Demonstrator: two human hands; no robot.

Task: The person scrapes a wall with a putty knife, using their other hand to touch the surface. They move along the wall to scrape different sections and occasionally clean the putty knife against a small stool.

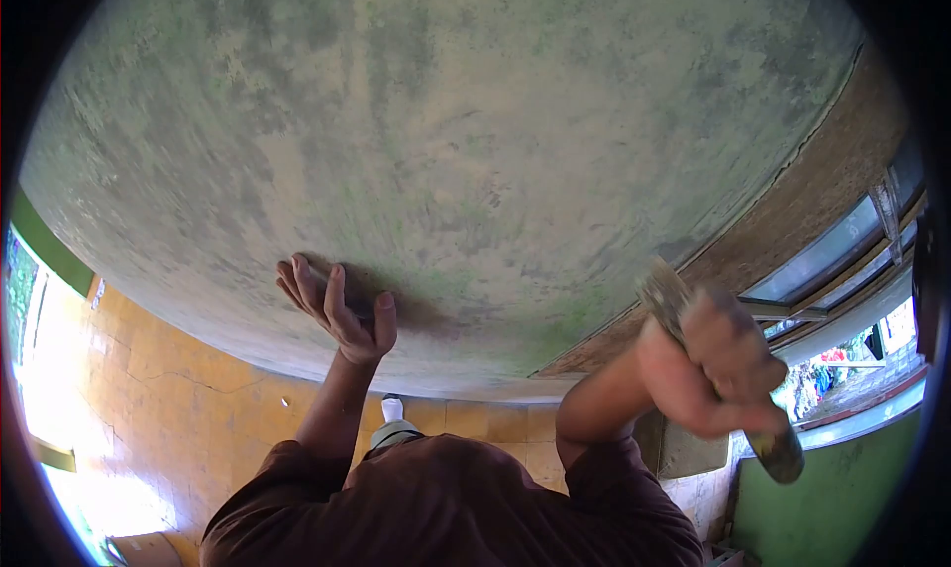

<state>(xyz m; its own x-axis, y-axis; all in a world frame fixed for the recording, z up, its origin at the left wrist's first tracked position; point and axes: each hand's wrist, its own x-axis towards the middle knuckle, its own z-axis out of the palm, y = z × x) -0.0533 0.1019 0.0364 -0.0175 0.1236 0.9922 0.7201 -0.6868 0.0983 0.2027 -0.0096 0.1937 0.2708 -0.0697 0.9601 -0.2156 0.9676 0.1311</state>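
Observation:
A large wall (475, 171) with patchy, worn green paint and bare grey plaster fills most of the view. My left hand (347, 309) is at its lower part, fingers spread and slightly bent, casting a shadow on the plaster. My right hand (708, 364) is wrapped round the handle of a scraper (778, 453), raised beside the wall's right edge. The tool's flat, pale head (664, 292) points up and left, blurred by motion, and overlaps the brown wooden frame in this view.
The brown wooden frame (738, 255) borders the wall on the right, next to an opened window (817, 265). Below lies an orange tiled floor (188, 359) with a crack. A green lower wall (832, 498) stands at the bottom right. Bright openings show on both sides.

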